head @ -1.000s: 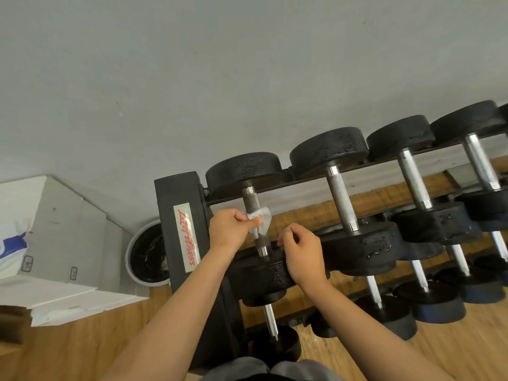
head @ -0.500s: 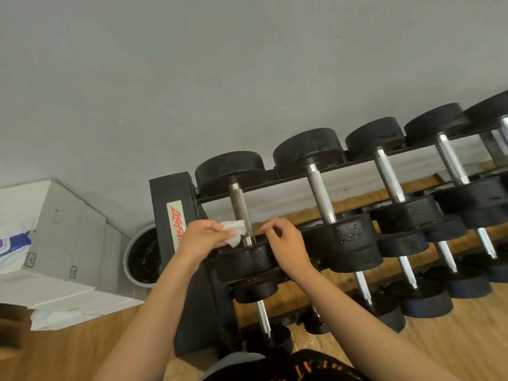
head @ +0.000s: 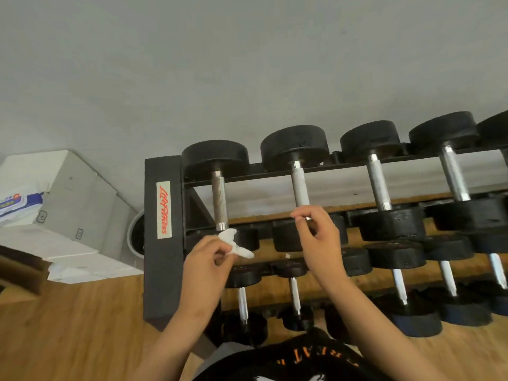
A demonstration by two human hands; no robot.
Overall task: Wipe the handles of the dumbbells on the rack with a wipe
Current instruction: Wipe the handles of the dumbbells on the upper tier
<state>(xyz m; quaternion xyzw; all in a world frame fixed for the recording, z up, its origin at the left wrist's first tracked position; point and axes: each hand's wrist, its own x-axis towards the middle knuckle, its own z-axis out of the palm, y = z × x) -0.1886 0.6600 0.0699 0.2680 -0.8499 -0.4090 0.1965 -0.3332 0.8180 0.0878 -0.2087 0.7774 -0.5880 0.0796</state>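
Observation:
A black dumbbell rack [head: 163,257] holds a top row of black dumbbells with knurled steel handles. My left hand [head: 204,266] pinches a crumpled white wipe [head: 233,243] just below the near end of the leftmost handle [head: 219,199], off the steel. My right hand [head: 319,240] hovers with loosely curled fingers in front of the near end of the second handle [head: 299,185]; I cannot tell whether it touches it. It holds nothing that I can see. More handles, such as the third [head: 378,185], run off to the right.
Smaller dumbbells [head: 398,284] fill the lower tiers. White cardboard boxes [head: 68,204] are stacked left of the rack, with a round dark-centred object [head: 136,235] between them and the rack post. A wooden floor [head: 68,325] lies below, a grey wall behind.
My left hand slid the wipe down the leftmost handle and off its near end. My right hand lifted off that dumbbell's head and moved right toward the second handle.

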